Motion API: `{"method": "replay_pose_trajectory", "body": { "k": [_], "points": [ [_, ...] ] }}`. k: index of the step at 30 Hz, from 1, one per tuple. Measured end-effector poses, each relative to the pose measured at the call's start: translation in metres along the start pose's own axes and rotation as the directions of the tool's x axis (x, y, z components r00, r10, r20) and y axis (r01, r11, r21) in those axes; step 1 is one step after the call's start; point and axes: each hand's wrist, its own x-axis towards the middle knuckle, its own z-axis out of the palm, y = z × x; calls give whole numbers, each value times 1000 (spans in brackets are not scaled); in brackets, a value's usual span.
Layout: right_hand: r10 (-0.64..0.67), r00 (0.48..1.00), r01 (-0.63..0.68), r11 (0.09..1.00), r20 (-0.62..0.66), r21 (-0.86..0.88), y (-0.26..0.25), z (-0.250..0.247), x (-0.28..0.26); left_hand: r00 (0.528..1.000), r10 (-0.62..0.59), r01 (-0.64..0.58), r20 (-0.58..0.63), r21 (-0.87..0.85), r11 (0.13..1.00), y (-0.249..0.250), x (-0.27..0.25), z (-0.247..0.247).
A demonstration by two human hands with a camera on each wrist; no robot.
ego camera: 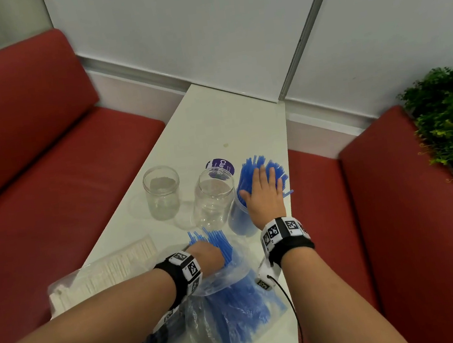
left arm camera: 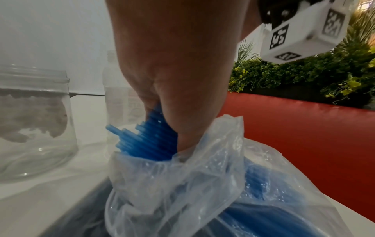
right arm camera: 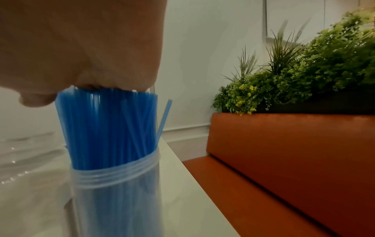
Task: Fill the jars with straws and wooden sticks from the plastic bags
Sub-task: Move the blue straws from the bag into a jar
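Three clear jars stand in a row on the white table [ego camera: 213, 121]. The right jar [ego camera: 239, 221] [right arm camera: 115, 192] is packed with blue straws [ego camera: 250, 168] [right arm camera: 105, 128]. My right hand [ego camera: 264, 192] [right arm camera: 81, 44] lies flat on their tops, fingers straight. The middle jar [ego camera: 213, 201] and the left jar [ego camera: 162, 192] [left arm camera: 34, 121] hold no straws. My left hand [ego camera: 206, 256] [left arm camera: 172, 80] reaches into a clear plastic bag [ego camera: 230, 300] [left arm camera: 182, 184] and grips a bundle of blue straws [ego camera: 214, 239] [left arm camera: 146, 141] at the bag's mouth.
A second plastic bag of pale wooden sticks [ego camera: 103, 274] lies at the table's left edge. A purple lid [ego camera: 220, 166] sits behind the middle jar. Red bench seats [ego camera: 49, 194] flank the table, and green plants [ego camera: 451, 118] stand at the right.
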Motion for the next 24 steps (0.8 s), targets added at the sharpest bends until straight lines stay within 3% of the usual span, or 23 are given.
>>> {"method": "replay_pose_trajectory", "body": {
  "k": [3,7,9,11,12,13,14,16,17,19,21,24],
  "points": [
    [-4,997,7,999,-76,41,4,1,2,999,-22,23,25,-26,999,0,-5,-10],
    [51,998,-49,995,-23,86,1,-4,-4,999,-46,47,16,-23,999,1,-11,-22],
    [41,972,14,973,-233,231,0,-8,-13,998,-56,56,12,8,998,1,-13,-29],
    [37,861,187,904,-507,384,-5,-11,-28,999,-50,50,-4,58,997,2,-17,-33],
    [31,826,265,860,-563,437,-8,-9,-34,999,-47,48,-6,77,996,1,-17,-34],
    [14,838,310,811,-546,497,-12,-7,-42,999,-50,50,-12,85,995,0,-19,-36],
    [-6,888,305,757,-460,578,-16,-3,-49,998,-59,60,-13,91,994,-1,-21,-41],
    [-74,985,163,704,-156,692,-21,2,-58,996,-86,85,8,96,992,-5,-24,-50],
    [-107,994,68,723,14,687,-20,6,-61,996,-92,90,20,95,991,-6,-24,-56],
    [-179,947,-19,797,266,604,-19,16,-66,994,-100,91,52,157,983,-7,-29,-71],
    [-213,892,-50,830,399,555,-21,25,-69,996,-79,67,42,229,971,-10,-33,-84],
    [-198,904,-52,827,378,560,-31,32,-75,997,-50,64,-66,239,969,-11,-46,-112]
  ]
}}
